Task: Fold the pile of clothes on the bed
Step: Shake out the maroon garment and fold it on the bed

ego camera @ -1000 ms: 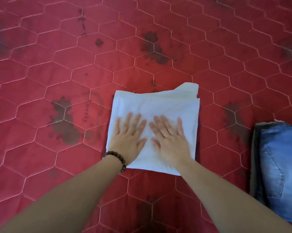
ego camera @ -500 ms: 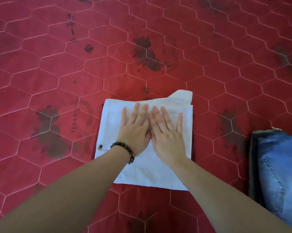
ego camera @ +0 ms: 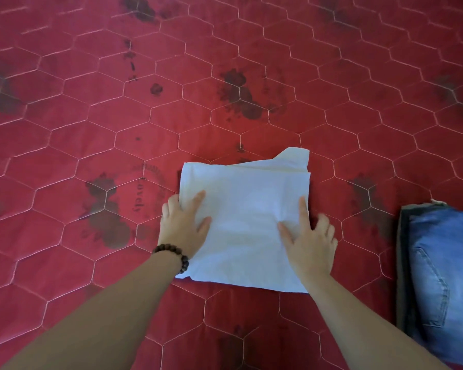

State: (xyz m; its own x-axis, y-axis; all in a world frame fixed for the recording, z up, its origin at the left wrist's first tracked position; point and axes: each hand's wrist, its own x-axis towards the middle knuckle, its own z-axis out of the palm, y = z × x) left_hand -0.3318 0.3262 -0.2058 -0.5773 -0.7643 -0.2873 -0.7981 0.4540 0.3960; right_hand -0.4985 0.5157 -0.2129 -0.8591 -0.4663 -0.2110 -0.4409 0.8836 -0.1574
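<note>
White folded garment (ego camera: 247, 222) lying flat on the red quilted bed cover (ego camera: 91, 129), centre of head view, roughly square. One layer sticking out past the far right corner, forming a small raised flap. Near edge lying slightly uneven, near left corner peeking out beside the wrist.

Left hand (ego camera: 183, 225) resting at the garment's left edge: thumb and one finger lying on top of the cloth, remaining fingers sitting off the edge on the bed cover, possibly tucking under the fabric; cannot tell for certain. Fingers fairly straight, not clenching. Dark beaded bracelet (ego camera: 175, 256) circling the left wrist.

Right hand (ego camera: 309, 236) resting at the garment's right edge, mirroring the left: thumb and index finger pressing on the cloth, other fingers lying beyond the edge on the bed cover. Fingers extended, grasping nothing visibly. Slight motion blur on the outer fingers.

Both forearms entering from the bottom of the frame, bare.

Folded blue jeans (ego camera: 443, 284) sitting on the bed cover at the right side, well apart from the white garment, back pocket facing up, partly cut off by the frame edge.

Bed cover showing hexagonal stitching and dark floral prints, one print with lettering just left of the left hand.
</note>
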